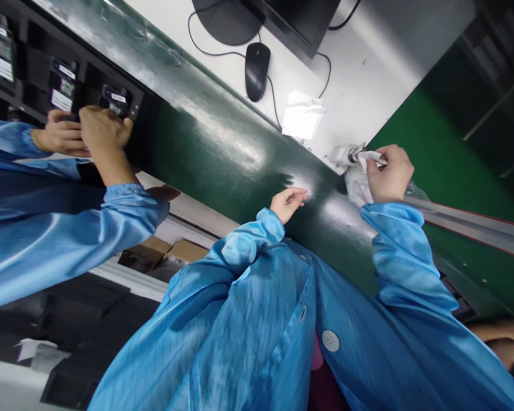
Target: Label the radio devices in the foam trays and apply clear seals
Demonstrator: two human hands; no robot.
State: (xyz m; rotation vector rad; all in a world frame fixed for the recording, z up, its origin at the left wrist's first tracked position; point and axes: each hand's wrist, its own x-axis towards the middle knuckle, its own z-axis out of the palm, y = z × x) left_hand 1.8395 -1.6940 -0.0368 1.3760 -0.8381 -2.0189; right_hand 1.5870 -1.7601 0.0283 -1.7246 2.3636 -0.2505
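Observation:
My right hand [392,174] is closed around a crumpled white cloth or plastic wrap [360,185] at the edge of the dark green conveyor belt [223,148]. The wrap touches a small white and metal part [346,154] at the belt's far edge. My left hand [288,202] rests on the belt near my chest, fingers loosely apart and holding nothing. Both my arms are in blue smock sleeves.
A co-worker in a blue smock at the left has both hands [85,131] on a black tray of labelled devices [64,85]. Beyond the belt a white table holds a black mouse [256,68], a monitor base [227,20] and a white sheet [302,114]. Cardboard boxes [167,254] lie below.

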